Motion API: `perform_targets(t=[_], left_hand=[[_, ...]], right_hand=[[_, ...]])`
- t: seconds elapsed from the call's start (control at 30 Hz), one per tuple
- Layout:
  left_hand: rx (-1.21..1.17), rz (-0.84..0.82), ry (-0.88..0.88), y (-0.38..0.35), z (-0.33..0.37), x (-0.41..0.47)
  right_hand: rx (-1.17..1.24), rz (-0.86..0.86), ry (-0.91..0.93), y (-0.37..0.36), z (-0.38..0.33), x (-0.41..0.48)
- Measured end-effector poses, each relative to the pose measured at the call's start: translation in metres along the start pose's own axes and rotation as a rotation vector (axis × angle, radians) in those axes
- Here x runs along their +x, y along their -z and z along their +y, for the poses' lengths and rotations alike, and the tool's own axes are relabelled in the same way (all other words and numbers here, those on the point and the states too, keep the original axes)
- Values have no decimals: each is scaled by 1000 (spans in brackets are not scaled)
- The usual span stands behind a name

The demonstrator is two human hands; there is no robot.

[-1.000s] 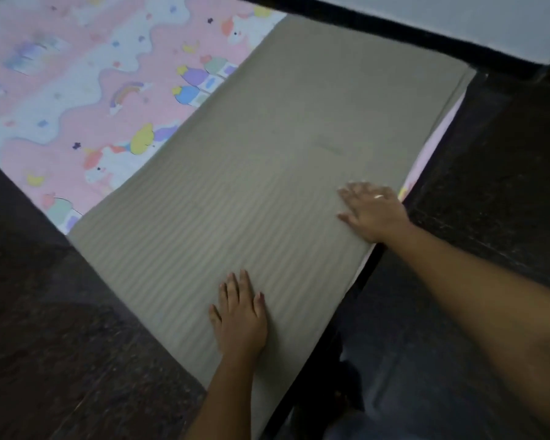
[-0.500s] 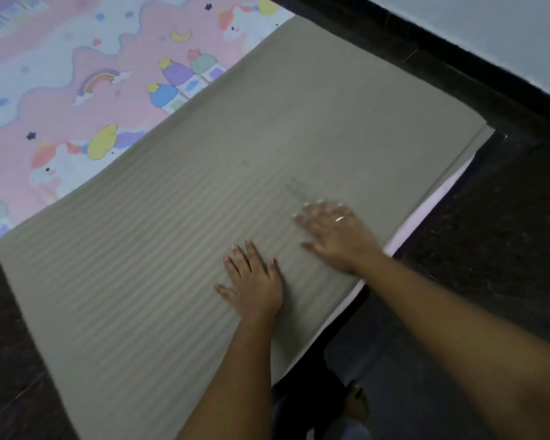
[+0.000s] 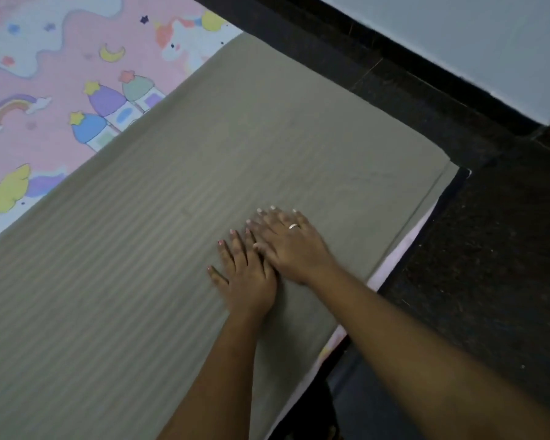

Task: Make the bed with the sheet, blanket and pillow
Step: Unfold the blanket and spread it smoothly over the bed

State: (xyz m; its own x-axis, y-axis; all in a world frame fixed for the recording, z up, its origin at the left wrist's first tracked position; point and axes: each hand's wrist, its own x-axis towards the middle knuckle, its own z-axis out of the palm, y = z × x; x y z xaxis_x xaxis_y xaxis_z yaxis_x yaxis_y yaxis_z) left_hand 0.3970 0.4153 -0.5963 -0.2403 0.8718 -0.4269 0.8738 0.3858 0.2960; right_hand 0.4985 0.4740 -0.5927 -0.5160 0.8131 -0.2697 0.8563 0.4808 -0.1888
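Two flat hands press a folded grey-brown blanket [image 3: 140, 249], fingers straight and gripping nothing: the left hand [image 3: 248, 281] and the right hand [image 3: 291, 246], which wears a ring [image 3: 293, 226] and overlaps the left's fingers. Rectangular and finely ribbed in stripes, the blanket lies on the pink unicorn-print sheet [image 3: 45, 90], its long axis running lower left to upper right. One second earlier the hands lay apart, the right at the blanket's edge.

Two hands, frame centre: left hand [image 3: 248, 281], right hand [image 3: 291, 246]. One grey blanket [image 3: 140, 249]. One pink sheet [image 3: 45, 74], upper left. One ring [image 3: 293, 226].
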Motion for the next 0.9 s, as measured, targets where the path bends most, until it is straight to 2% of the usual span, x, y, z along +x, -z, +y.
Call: perform_targets(t=[0.1, 0.27, 0.37, 0.4, 0.43, 0.5, 0.57, 0.63, 0.7, 0.77, 0.83, 0.9], left_hand=[[7, -73, -59, 9, 9, 15], [92, -69, -93, 10, 33, 40], [73, -62, -109, 6, 58, 56], [66, -46, -111, 5, 66, 61], [65, -30, -115, 4, 74, 66], [73, 5, -116, 0, 91, 75], [57, 44, -108, -2, 105, 85], [15, 74, -91, 0, 113, 95], [0, 105, -69, 1, 116, 102], [-5, 119, -48, 5, 115, 110], [-32, 114, -24, 11, 115, 119], [-63, 121, 1, 18, 113, 125]], right_hand=[[-64, 50, -106, 15, 74, 6], [-112, 137, -523, 39, 216, -9], [41, 148, -850, 60, 255, -3], [36, 180, -879, 64, 253, 6], [-11, 218, -832, 66, 242, 15], [-26, 244, -528, 62, 200, 38], [-72, 135, -123, 42, 148, 57], [-87, 56, 56, 35, 134, 67], [-110, 51, 56, 41, 165, 77], [-148, 102, -28, 49, 208, 85], [-110, 146, -214, 61, 254, 92], [12, 110, -489, 75, 291, 94]])
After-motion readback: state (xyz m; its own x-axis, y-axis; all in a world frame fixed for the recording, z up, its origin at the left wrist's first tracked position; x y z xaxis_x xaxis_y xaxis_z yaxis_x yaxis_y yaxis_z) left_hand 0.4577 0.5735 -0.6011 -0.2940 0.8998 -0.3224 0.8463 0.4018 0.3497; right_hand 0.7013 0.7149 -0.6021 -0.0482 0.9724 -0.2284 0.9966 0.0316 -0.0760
